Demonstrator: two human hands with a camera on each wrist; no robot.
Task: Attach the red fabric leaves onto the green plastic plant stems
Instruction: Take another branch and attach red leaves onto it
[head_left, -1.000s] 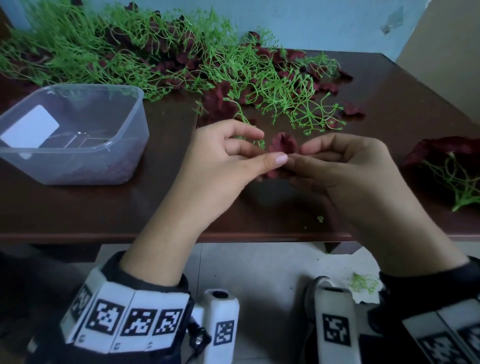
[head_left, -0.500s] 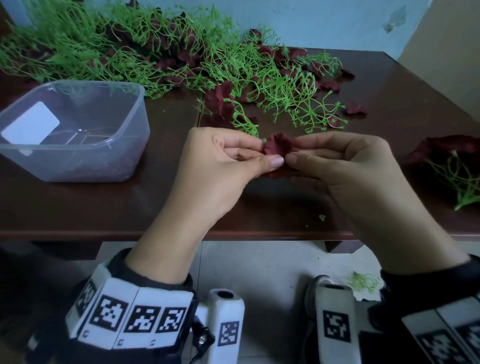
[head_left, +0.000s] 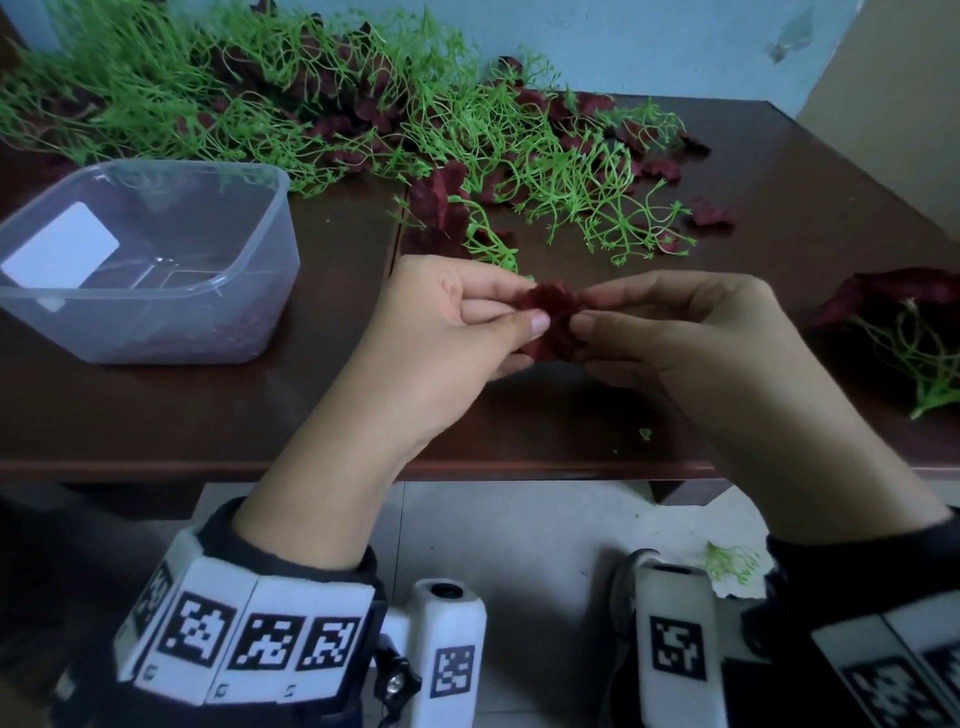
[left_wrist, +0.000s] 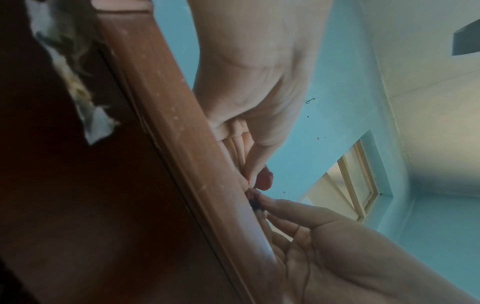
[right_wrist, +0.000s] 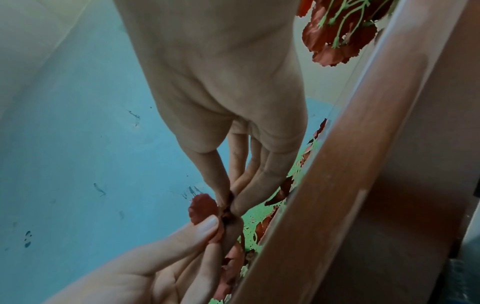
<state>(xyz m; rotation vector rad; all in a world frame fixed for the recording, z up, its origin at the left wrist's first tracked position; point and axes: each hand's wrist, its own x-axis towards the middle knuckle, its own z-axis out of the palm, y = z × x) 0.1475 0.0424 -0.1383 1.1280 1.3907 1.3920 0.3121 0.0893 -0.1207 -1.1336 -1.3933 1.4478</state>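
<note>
Both hands meet over the middle of the dark wooden table (head_left: 208, 415). A dark red fabric leaf (head_left: 553, 312) is pinched between thumb and forefinger of my left hand (head_left: 530, 309) and of my right hand (head_left: 584, 312). The right wrist view shows the leaf (right_wrist: 202, 208) fanning out beside my right hand (right_wrist: 228, 202) and the left thumb. From the left wrist the leaf (left_wrist: 265, 179) peeks past my left hand (left_wrist: 250, 181). A green plastic stem tip (head_left: 506, 260) lies just behind the left hand. Whether a stem is inside the pinch is hidden.
A big tangle of green stems with red leaves (head_left: 363, 119) covers the table's back. A clear plastic tub (head_left: 156, 322) stands at the left. Loose red leaves (head_left: 711, 213) lie back right, and a leafed sprig (head_left: 909, 322) rests at the right edge.
Both hands have shifted slightly away from the table's front edge with the leaf. The thumbs have parted a little, and more of the leaf shows between them.
</note>
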